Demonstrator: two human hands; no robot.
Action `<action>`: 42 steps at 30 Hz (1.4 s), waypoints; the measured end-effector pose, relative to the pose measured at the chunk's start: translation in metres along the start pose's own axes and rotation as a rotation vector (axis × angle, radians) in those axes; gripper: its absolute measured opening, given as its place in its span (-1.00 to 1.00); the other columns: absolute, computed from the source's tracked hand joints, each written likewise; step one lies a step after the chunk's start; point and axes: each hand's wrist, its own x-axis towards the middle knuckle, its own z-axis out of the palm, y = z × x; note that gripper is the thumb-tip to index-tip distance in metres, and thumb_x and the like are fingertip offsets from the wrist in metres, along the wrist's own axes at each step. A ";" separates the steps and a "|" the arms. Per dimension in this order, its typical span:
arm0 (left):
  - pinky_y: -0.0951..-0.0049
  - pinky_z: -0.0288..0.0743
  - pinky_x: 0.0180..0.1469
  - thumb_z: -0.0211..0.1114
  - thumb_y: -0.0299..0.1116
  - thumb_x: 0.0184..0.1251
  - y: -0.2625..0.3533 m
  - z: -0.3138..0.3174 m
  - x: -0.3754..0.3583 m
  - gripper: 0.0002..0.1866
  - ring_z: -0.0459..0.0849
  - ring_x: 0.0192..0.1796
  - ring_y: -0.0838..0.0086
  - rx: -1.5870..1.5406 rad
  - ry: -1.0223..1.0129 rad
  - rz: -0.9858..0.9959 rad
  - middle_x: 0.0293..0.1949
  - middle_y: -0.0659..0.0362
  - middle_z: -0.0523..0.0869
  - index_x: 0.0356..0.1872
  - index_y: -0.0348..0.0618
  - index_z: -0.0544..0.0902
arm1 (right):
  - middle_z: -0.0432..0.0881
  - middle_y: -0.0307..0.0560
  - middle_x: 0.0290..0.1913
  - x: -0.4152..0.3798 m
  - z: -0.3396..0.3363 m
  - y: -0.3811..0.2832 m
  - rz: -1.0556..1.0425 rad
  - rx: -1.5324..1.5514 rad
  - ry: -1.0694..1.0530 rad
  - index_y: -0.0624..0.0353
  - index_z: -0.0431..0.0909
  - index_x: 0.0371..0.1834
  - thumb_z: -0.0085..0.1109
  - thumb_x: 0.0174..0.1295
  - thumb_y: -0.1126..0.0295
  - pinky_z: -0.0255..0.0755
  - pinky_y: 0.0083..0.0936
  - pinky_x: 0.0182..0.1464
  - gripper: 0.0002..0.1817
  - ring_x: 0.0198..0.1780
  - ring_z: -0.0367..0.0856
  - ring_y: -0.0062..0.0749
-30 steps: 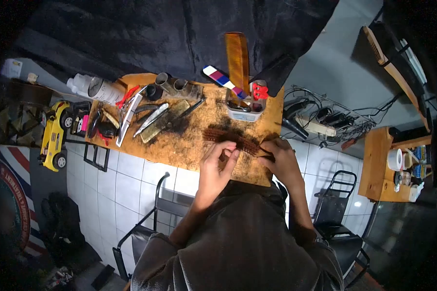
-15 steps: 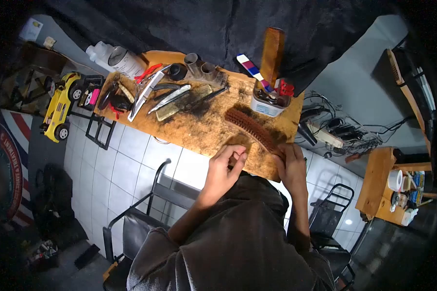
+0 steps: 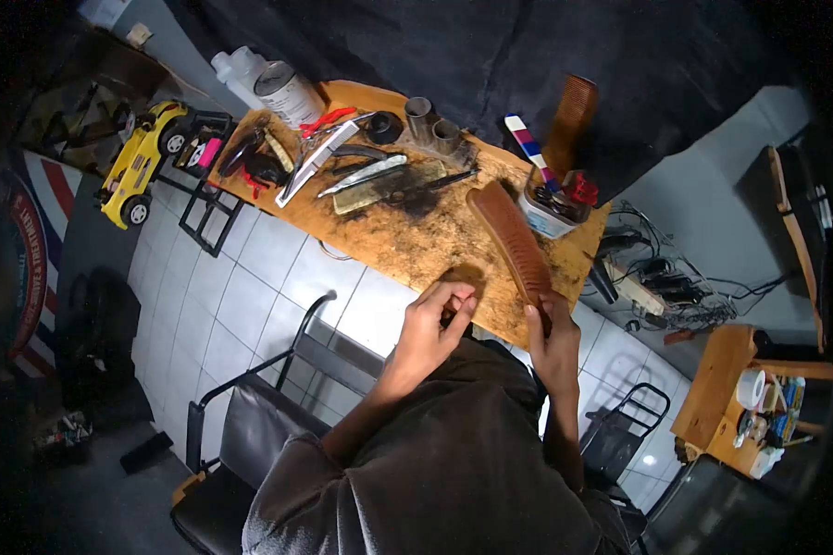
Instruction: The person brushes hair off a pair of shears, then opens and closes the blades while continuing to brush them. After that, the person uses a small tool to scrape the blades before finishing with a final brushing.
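Observation:
My right hand grips one end of a long, curved brown brush over the right part of the wooden table. Its smooth, ribbed back faces up, and the bristles are turned out of sight. My left hand is by the table's front edge, fingers curled and thumb pressed toward them. What sits in that pinch, if anything, is too small to make out. Just beyond the brush stands a white tub holding a large amber comb, a striped strip and a red item.
Dark hair clippings litter the tabletop. Toward its left lie a white straight-edged tool, razors, a flat stone-like block and metal cups. A black chair stands at lower left; cables hang at right.
The brush has been turned over from bristles showing to its smooth back, and it now points more steeply away from me. My view has tilted, shifting the table. The left hand keeps its pinch.

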 end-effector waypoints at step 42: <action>0.09 0.44 0.20 0.31 -0.27 0.30 -0.061 -0.082 0.145 -0.40 0.54 0.14 -0.15 0.340 -0.438 0.240 0.14 -0.28 0.52 0.29 -0.33 0.37 | 0.47 -0.29 -0.52 0.061 0.097 -0.129 0.308 0.084 0.213 0.25 0.52 -0.26 0.18 0.33 0.42 0.29 -0.60 -0.38 -0.88 -0.43 0.36 -0.65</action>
